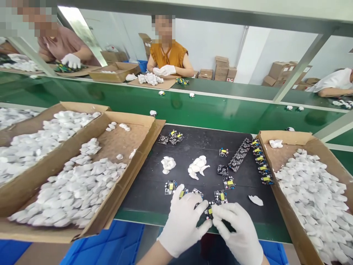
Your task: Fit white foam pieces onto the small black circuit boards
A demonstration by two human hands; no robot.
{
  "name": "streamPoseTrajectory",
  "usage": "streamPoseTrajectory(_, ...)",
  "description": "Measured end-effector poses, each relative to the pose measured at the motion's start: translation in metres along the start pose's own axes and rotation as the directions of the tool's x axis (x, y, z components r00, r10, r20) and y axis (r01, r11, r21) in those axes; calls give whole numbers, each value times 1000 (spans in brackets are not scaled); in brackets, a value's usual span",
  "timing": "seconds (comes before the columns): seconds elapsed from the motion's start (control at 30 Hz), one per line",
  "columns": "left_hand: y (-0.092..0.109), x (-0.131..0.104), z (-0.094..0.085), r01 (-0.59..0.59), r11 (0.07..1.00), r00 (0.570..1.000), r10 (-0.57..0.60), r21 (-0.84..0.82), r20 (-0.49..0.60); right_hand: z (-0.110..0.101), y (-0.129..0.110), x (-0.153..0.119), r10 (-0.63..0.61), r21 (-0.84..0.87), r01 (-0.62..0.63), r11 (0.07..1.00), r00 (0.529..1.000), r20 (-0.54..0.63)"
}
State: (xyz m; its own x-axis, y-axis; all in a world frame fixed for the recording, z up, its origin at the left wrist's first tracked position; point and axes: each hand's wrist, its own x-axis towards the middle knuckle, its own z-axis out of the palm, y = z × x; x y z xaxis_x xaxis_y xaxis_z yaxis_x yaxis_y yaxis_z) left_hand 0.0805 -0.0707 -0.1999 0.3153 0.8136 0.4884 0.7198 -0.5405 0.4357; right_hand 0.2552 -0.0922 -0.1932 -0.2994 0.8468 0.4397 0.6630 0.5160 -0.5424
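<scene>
A small circuit board (209, 212) with a yellow-topped part is held between my two white-gloved hands near the table's front edge. My left hand (185, 221) has its thumb and index finger closed at the board's left side. From the right, my right hand (239, 231) pinches the same board, its fingertips hiding part of it. Just beyond my fingers lie more boards, one with a yellow part (220, 197) and another (228, 183) behind it. Two white clumps of soft pieces, a left one (168, 164) and a larger one (198, 167), rest on the black mat (143, 195).
Cardboard trays of white pieces flank the mat, one left (154, 129) and one right (292, 137). Rows of boards (239, 154) lie by the right tray. A green conveyor (220, 114) runs behind, carrying small pieces. Co-workers sit across it, one in an orange top (176, 51).
</scene>
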Motion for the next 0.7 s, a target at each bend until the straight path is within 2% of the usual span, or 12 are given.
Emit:
streamPoseTrajectory(0.1,-2,-1,2,-16,1000,1000,17,-8,26,5,2,4,-32,-140,41,989,997,63)
streamPoseTrajectory(0.23,-2,0,-1,32,999,997,-31,-7,68,7,2,5,70,-271,-40,962,992,105)
streamPoseTrajectory(0.43,1,5,-2,61,998,994,-59,-25,88,9,4,3,88,-314,-51,948,991,104)
streamPoseTrajectory(0.53,1,6,-1,56,995,997,-52,-84,57,10,5,2,75,-211,-57,976,994,77)
streamPoseTrajectory(0.6,1,6,-2,59,991,998,-56,-119,24,8,2,2,84,-48,-82,995,995,49)
streamPoseTrajectory(0.7,1,6,-7,51,987,997,-58,-150,-43,0,-6,5,107,188,-107,976,994,9)
